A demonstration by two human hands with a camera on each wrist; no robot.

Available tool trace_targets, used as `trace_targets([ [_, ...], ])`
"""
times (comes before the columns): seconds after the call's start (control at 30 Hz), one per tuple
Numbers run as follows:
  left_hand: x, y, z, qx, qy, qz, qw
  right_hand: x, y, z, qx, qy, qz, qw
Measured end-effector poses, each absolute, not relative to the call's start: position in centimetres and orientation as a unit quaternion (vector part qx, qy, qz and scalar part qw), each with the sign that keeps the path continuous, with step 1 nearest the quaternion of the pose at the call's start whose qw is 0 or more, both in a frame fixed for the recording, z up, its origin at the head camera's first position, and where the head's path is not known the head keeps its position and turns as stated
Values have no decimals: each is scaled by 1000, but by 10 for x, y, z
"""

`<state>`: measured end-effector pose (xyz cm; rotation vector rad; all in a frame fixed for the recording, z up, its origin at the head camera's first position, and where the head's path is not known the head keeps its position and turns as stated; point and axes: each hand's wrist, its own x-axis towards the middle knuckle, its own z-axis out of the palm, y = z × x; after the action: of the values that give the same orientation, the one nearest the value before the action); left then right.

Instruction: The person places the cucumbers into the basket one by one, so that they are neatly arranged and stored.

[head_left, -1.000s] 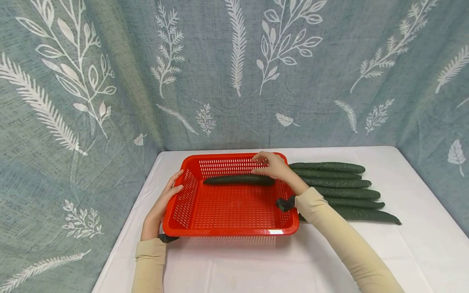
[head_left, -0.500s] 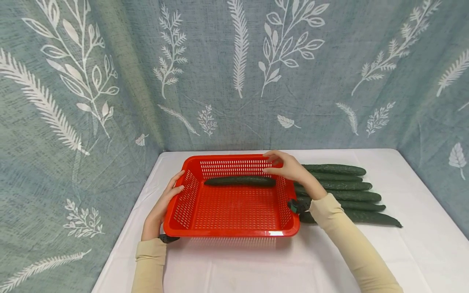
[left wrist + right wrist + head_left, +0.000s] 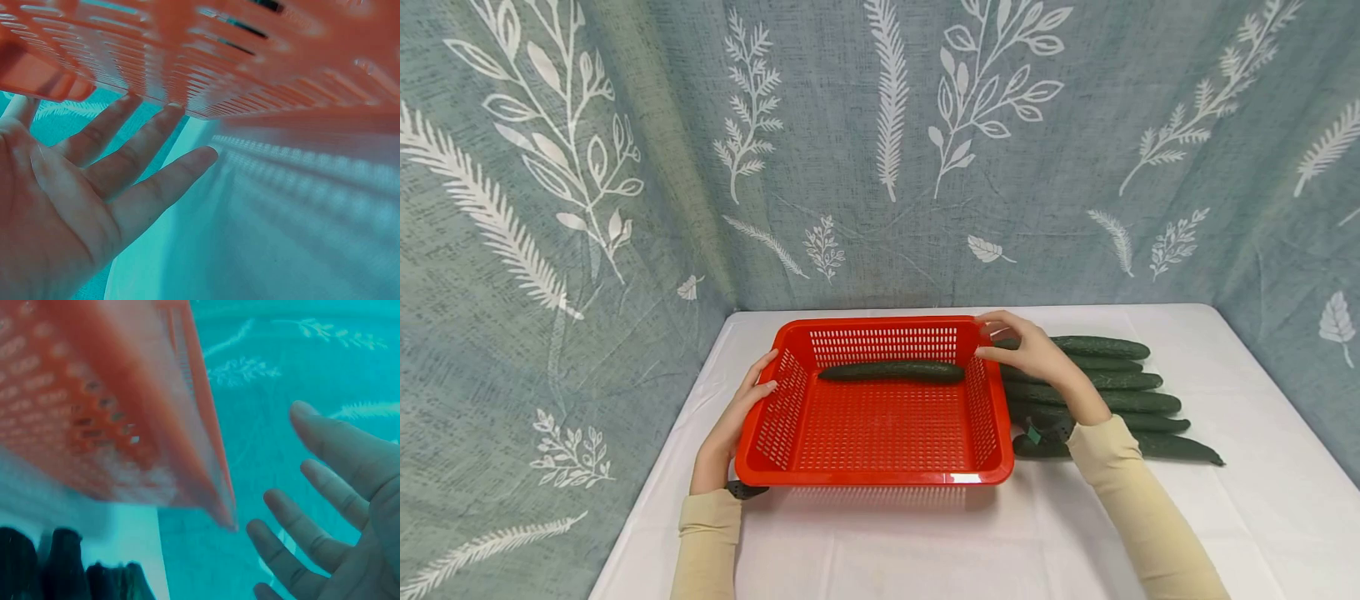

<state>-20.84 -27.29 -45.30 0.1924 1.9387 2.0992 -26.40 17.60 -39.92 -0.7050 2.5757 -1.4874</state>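
A red plastic basket (image 3: 880, 479) with slotted walls stands on the white table. One dark green cucumber (image 3: 891, 372) lies inside along its back wall. My left hand (image 3: 733, 414) holds the basket's left rim, the thumb over the edge; in the left wrist view its other fingers (image 3: 134, 156) extend, spread, against the outer side. Over the basket's right back corner, my right hand (image 3: 1033, 354) hovers with nothing in its grasp. In the right wrist view, this hand's spread fingers (image 3: 331, 481) are apart from the basket.
Several cucumbers (image 3: 1131, 402) lie side by side on the white table (image 3: 925, 550), right of the basket and partly under my right arm. A grey-green leaf-patterned curtain (image 3: 850, 150) encloses the back and sides.
My right hand has moved right, from above the cucumber in the basket to the right rim. The left hand and the cucumber have stayed put.
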Motion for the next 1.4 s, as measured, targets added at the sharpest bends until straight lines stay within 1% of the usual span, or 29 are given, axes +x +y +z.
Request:
trace_targets([
  [0.33, -208, -272, -452, 70, 674, 723, 134, -251, 206, -410, -211, 840, -500, 11],
  [0.6, -208, -272, -456, 70, 674, 724, 133, -238, 227, -415, -197, 856, -478, 3],
  [0.77, -208, -272, -455, 70, 671, 726, 132, -223, 233, -407, -206, 864, -459, -15],
  [0.87, -208, -272, -454, 68, 670, 727, 134, -214, 235, -401, -228, 868, -439, -39],
  [1.0, -207, -272, -453, 65, 669, 728, 136, -215, 249, -414, -244, 880, -404, -64],
  [1.1, -207, -271, -453, 67, 669, 728, 134, -218, 262, -426, -239, 886, -392, -63],
  [1.4, -207, -272, -452, 72, 665, 731, 134, -211, 286, -437, -251, 880, -396, -69],
])
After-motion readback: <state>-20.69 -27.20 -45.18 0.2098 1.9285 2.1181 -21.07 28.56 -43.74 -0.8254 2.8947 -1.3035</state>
